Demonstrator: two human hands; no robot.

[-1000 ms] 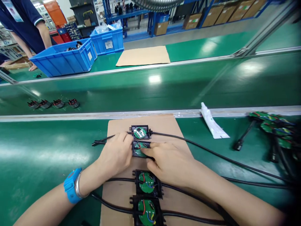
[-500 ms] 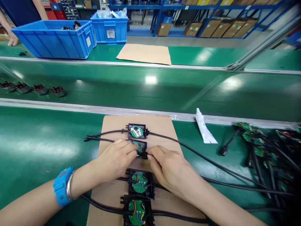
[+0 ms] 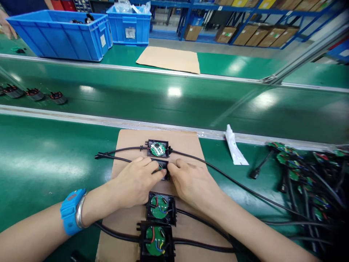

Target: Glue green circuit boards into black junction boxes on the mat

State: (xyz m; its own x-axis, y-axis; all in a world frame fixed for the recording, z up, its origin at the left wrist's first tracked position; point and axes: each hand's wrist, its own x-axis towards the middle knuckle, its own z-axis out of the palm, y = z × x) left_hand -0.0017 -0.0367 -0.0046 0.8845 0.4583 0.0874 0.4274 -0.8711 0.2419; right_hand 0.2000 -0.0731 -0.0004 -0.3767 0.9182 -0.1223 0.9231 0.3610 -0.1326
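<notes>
A small black plastic housing [image 3: 165,165] with a green circuit board lies on a cardboard sheet [image 3: 133,136], second from the back in a column of such housings. My left hand [image 3: 137,178] is closed on its left side, thumb and fingers pressing at the board and covering much of it. My right hand [image 3: 192,180] pinches at the housing's right end, where the cable enters; its fingertips hide the cable there. Behind sits a housing with a whitish-coated board [image 3: 157,149]. Nearer me are two housings [image 3: 161,208] [image 3: 157,242] with coloured wires on their boards.
Tangled cables with circuit boards [image 3: 296,171] lie at the right. A white tube [image 3: 235,147] rests near the metal rail. Motor-like parts [image 3: 57,97] stand on the middle strip at left. Blue bins [image 3: 68,36] and another cardboard piece [image 3: 170,60] sit beyond; a person's hand shows far left.
My left thumb has moved to the right across the housing, covering more of its board. My right fingertips have shifted up against the housing's right end. The view has shifted slightly.
</notes>
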